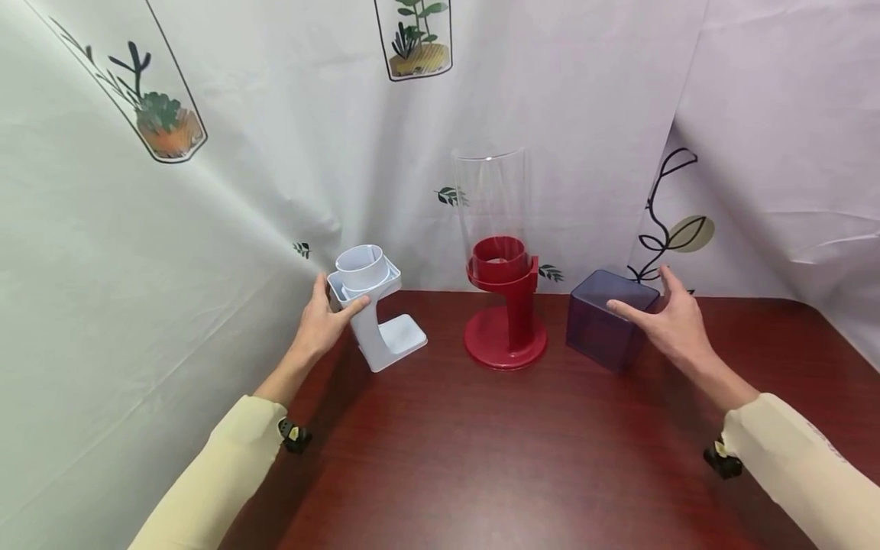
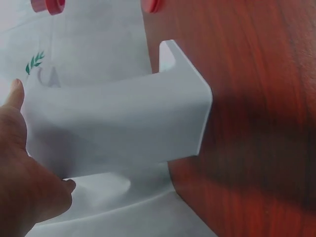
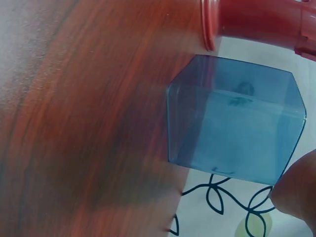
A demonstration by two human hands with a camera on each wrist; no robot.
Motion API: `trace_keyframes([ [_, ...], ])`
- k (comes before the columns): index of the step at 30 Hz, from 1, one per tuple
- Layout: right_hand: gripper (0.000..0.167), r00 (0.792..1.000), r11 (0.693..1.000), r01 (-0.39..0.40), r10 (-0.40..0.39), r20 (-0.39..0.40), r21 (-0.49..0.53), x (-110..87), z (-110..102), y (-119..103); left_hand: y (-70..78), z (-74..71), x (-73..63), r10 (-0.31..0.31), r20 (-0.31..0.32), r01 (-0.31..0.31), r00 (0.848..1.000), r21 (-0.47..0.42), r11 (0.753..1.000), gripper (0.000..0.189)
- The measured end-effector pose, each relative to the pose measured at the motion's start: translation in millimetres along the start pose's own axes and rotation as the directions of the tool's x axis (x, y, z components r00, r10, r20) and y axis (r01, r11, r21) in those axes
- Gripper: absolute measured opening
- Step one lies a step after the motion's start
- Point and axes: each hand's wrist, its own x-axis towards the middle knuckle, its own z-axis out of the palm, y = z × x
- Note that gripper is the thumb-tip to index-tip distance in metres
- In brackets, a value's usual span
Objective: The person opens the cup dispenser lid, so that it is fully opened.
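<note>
My left hand [image 1: 321, 321] grips the upper part of a white stand [image 1: 371, 336], its thumb on the near side and fingers at the left. The stand has a ring-shaped top and a flat foot. In the left wrist view the stand's smooth back [image 2: 118, 126] faces me, with the hand [image 2: 29, 168] at its top end. On the right, my right hand [image 1: 670, 321] holds a translucent bluish-purple box [image 1: 605, 328] by its top, thumb and index finger spread across it. The right wrist view shows the box [image 3: 237, 123] with a fingertip against its corner.
Between the hands stands a red holder [image 1: 520, 321] on a round foot, with a tall clear cylinder [image 1: 491, 191] upright in its ring. A patterned white cloth [image 1: 591, 114] hangs behind and along the left of the dark red wooden table [image 1: 495, 458].
</note>
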Motion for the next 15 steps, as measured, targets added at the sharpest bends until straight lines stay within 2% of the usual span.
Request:
trace_keyframes([
  [6, 0.112, 1.000, 1.000, 0.003, -0.003, -0.011, 0.024, 1.6, -3.6, -5.2, 15.4, -2.5, 4.5, -0.016, -0.072, 0.016, 0.997, 0.002, 1.000, 0.114],
  [11, 0.112, 1.000, 0.999, 0.008, -0.008, -0.003, 0.048, 3.9, -3.7, -9.5, 27.8, -4.7, 9.7, 0.006, -0.152, -0.006, 0.988, 0.000, 1.000, 0.113],
  [15, 0.110, 1.000, 0.997, 0.011, -0.010, -0.013, 0.082, 6.1, -2.7, -12.8, 36.4, -3.1, 13.3, 0.017, -0.194, -0.019, 0.981, -0.009, 1.000, 0.114],
])
